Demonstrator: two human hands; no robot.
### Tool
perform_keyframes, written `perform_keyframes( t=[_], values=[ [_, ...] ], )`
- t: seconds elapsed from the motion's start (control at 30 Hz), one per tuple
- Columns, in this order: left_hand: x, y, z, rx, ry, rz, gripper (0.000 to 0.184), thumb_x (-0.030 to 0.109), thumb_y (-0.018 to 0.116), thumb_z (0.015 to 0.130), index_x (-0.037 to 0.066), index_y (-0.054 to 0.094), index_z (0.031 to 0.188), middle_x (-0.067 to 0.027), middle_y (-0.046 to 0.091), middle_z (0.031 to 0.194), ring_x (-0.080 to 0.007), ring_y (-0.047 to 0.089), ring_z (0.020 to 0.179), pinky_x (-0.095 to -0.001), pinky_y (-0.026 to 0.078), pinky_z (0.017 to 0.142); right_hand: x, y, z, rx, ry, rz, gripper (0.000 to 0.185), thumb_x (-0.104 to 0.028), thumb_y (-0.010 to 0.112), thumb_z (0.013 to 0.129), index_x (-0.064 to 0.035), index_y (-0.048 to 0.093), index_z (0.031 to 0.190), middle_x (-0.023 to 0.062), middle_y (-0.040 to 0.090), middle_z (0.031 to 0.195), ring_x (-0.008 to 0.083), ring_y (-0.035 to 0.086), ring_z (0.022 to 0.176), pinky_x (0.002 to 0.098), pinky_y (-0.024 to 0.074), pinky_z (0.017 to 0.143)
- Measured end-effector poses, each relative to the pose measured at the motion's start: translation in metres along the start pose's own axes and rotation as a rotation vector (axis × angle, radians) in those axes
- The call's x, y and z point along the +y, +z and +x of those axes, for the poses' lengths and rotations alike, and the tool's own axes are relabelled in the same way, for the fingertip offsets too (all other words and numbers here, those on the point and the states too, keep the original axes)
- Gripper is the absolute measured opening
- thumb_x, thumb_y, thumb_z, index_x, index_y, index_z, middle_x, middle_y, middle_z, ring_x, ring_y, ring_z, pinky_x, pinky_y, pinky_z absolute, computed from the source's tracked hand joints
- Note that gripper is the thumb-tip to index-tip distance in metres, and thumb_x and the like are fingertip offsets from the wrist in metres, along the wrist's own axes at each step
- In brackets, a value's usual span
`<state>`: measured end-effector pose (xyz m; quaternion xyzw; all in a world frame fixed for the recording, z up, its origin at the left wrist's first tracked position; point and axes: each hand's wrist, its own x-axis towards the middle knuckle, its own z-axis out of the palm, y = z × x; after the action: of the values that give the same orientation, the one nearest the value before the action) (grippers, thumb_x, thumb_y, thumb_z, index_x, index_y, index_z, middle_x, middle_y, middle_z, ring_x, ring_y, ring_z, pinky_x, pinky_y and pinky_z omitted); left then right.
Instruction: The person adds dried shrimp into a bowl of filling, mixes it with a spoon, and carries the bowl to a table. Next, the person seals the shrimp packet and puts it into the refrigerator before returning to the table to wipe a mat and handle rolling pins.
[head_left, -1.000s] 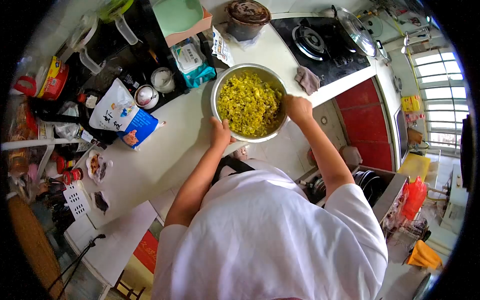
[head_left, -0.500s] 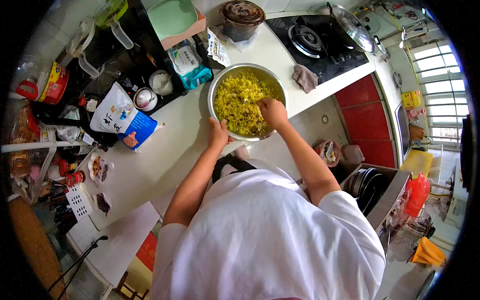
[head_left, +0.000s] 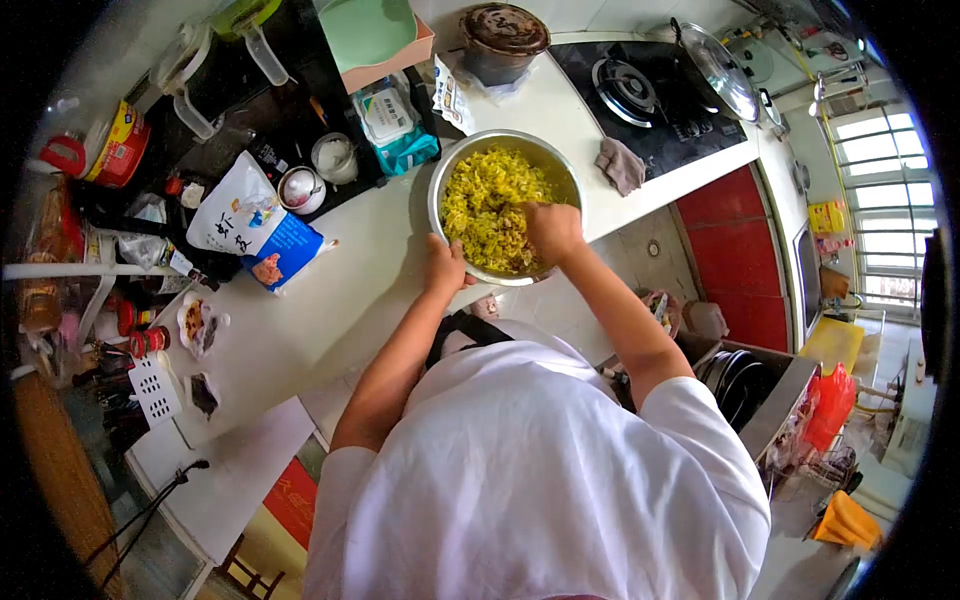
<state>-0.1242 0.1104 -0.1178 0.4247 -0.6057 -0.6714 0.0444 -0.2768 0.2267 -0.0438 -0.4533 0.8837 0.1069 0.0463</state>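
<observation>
A round steel bowl (head_left: 575, 185) stands at the counter's front edge, filled with a yellow-green chopped mixture (head_left: 490, 195) with brownish bits in its lower part. My left hand (head_left: 447, 266) grips the bowl's near left rim. Over the right side of the mixture, my right hand (head_left: 553, 232) is closed, knuckles up; whatever it may hold is hidden beneath the fingers. A blue-and-white pouch (head_left: 258, 225) lies left of the bowl. Behind it are a teal wipes pack (head_left: 408, 150) and a small white packet (head_left: 452, 100).
A grey cloth (head_left: 620, 166) lies right of the bowl, beside the black gas hob (head_left: 650, 110). A lidded pan (head_left: 715, 70) sits on the hob. Behind the bowl is a dark lidded pot (head_left: 505, 45). Two small jars (head_left: 333, 158) stand at the left. An open drawer (head_left: 790, 400) holds dark pans.
The view has shifted slightly, so the scene sits further right. My right hand has turned a little over the mixture, and more brownish bits show near it. My left hand stays on the rim.
</observation>
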Motion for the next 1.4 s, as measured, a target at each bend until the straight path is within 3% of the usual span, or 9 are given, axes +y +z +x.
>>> perform_keyframes(
  t=[0.33, 0.5, 0.57, 0.67, 0.83, 1.07, 1.1, 1.3, 1.4],
  values=[
    [0.002, -0.001, 0.0, -0.027, -0.034, 0.016, 0.035, 0.026, 0.041, 0.093, 0.002, 0.024, 0.112, -0.0193, 0.055, 0.096, -0.0219, 0.06, 0.043, -0.0291, 0.044, 0.031, 0.027, -0.015, 0.05, 0.312, 0.121, 0.14, 0.017, -0.018, 0.048, 0.08, -0.0143, 0.063, 0.088, 0.0124, 0.064, 0.076, 0.0316, 0.063, 0.068, 0.0425, 0.0487, 0.058],
    [0.003, -0.003, 0.002, -0.025, -0.024, -0.004, 0.035, 0.027, 0.041, 0.093, 0.001, 0.026, 0.11, -0.0213, 0.055, 0.098, -0.0222, 0.06, 0.043, -0.0298, 0.045, 0.032, 0.015, -0.01, 0.043, 0.081, -0.118, 0.039, 0.016, -0.017, 0.051, 0.078, -0.0178, 0.063, 0.088, 0.0095, 0.064, 0.075, 0.0298, 0.062, 0.069, 0.0407, 0.0483, 0.059],
    [-0.001, -0.006, 0.01, -0.125, -0.104, 0.085, 0.061, 0.029, 0.04, 0.094, 0.004, 0.003, 0.136, -0.0192, 0.055, 0.104, -0.0182, 0.059, 0.044, -0.027, 0.046, 0.035, 0.019, -0.025, 0.031, -0.019, -0.194, -0.019, 0.024, -0.013, 0.054, 0.074, -0.0209, 0.064, 0.095, 0.0062, 0.064, 0.077, 0.0267, 0.061, 0.069, 0.0381, 0.0477, 0.058],
    [-0.001, -0.002, 0.006, -0.044, -0.03, 0.059, 0.049, 0.029, 0.04, 0.093, -0.003, 0.019, 0.123, -0.0235, 0.055, 0.1, -0.023, 0.059, 0.043, -0.0309, 0.047, 0.035, 0.029, -0.053, 0.024, 0.143, -0.316, 0.038, 0.029, -0.014, 0.054, 0.075, -0.022, 0.065, 0.1, 0.0061, 0.064, 0.08, 0.0255, 0.061, 0.07, 0.0371, 0.0478, 0.058],
    [0.005, -0.004, 0.003, -0.016, -0.037, 0.115, 0.052, 0.028, 0.041, 0.093, -0.002, 0.015, 0.127, -0.0234, 0.056, 0.098, -0.023, 0.059, 0.042, -0.0306, 0.047, 0.035, 0.015, -0.028, 0.061, 0.345, -0.319, 0.119, 0.027, -0.014, 0.052, 0.074, -0.0202, 0.064, 0.098, 0.0076, 0.061, 0.073, 0.0275, 0.062, 0.066, 0.0396, 0.0484, 0.055],
    [0.002, -0.004, 0.004, -0.016, -0.021, 0.029, 0.042, 0.026, 0.043, 0.092, -0.001, 0.023, 0.118, -0.022, 0.056, 0.096, -0.0236, 0.058, 0.042, -0.0304, 0.047, 0.033, 0.011, -0.04, 0.025, -0.017, -0.331, 0.005, 0.016, -0.013, 0.051, 0.076, -0.0153, 0.063, 0.085, 0.0097, 0.063, 0.078, 0.0278, 0.063, 0.07, 0.039, 0.0491, 0.06],
    [0.004, -0.004, 0.003, -0.009, -0.025, 0.022, 0.042, 0.026, 0.043, 0.092, -0.001, 0.023, 0.118, -0.022, 0.056, 0.096, -0.0236, 0.058, 0.042, -0.0304, 0.047, 0.033, 0.025, -0.041, 0.023, 0.124, -0.425, 0.1, 0.02, -0.014, 0.051, 0.076, -0.0174, 0.064, 0.091, 0.0104, 0.063, 0.077, 0.0272, 0.063, 0.07, 0.0389, 0.0489, 0.06],
    [-0.002, -0.001, 0.007, -0.017, -0.033, 0.049, 0.045, 0.027, 0.042, 0.093, 0.0, 0.02, 0.122, -0.0204, 0.056, 0.094, -0.0235, 0.058, 0.042, -0.0299, 0.047, 0.033, 0.068, -0.032, 0.033, 0.116, 0.125, 0.049, 0.018, -0.016, 0.052, 0.078, -0.0178, 0.063, 0.092, 0.0119, 0.064, 0.077, 0.0273, 0.063, 0.07, 0.0398, 0.0493, 0.058],
    [-0.003, -0.001, 0.008, -0.023, -0.015, 0.053, 0.047, 0.027, 0.041, 0.093, 0.002, 0.019, 0.124, -0.0202, 0.056, 0.093, -0.0233, 0.058, 0.041, -0.0302, 0.046, 0.032, 0.062, 0.004, 0.032, 0.017, 0.126, 0.005, 0.018, -0.017, 0.051, 0.078, -0.0169, 0.063, 0.093, 0.0122, 0.064, 0.074, 0.0297, 0.063, 0.07, 0.0408, 0.0498, 0.059]
  ],
)
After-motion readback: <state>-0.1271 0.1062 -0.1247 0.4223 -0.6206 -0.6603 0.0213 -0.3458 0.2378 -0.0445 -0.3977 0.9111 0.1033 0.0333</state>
